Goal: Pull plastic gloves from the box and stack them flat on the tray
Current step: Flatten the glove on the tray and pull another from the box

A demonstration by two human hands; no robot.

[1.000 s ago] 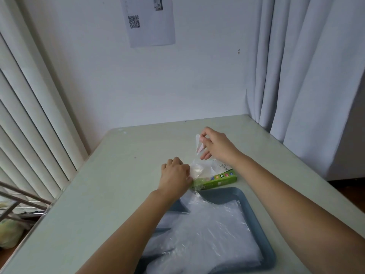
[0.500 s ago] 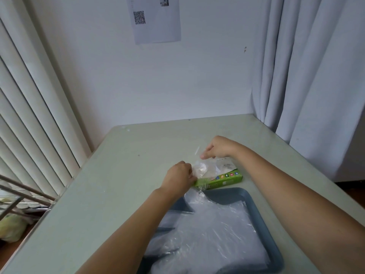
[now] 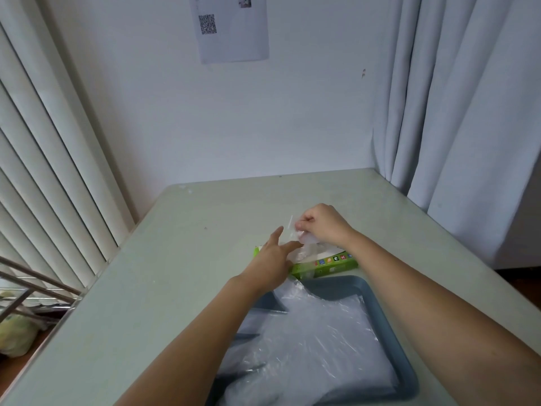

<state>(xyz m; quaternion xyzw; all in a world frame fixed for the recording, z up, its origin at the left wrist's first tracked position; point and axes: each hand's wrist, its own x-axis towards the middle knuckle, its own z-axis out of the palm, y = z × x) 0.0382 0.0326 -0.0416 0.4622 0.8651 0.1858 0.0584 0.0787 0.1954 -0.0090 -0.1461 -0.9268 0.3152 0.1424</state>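
A green glove box [image 3: 328,266] lies on the pale table [image 3: 164,276], just beyond a blue tray [image 3: 383,306]. Several clear plastic gloves [image 3: 316,341] lie flattened in a stack on the tray. My right hand [image 3: 322,225] pinches a clear glove [image 3: 295,241] that rises out of the box opening. My left hand [image 3: 273,257] rests on the box's left end with fingers stretched out, touching the glove's lower part. The box's left half is hidden under that hand.
A white wall closes the table's far side, with a paper sheet [image 3: 232,24] taped high up. Vertical blinds [image 3: 49,171] run along the left edge and grey curtains [image 3: 456,112] hang at the right. A metal rack [image 3: 26,291] sits low left.
My left hand has uncurled from a fist on the box into stretched fingers. My right hand dipped toward the box and now pinches a glove above it.
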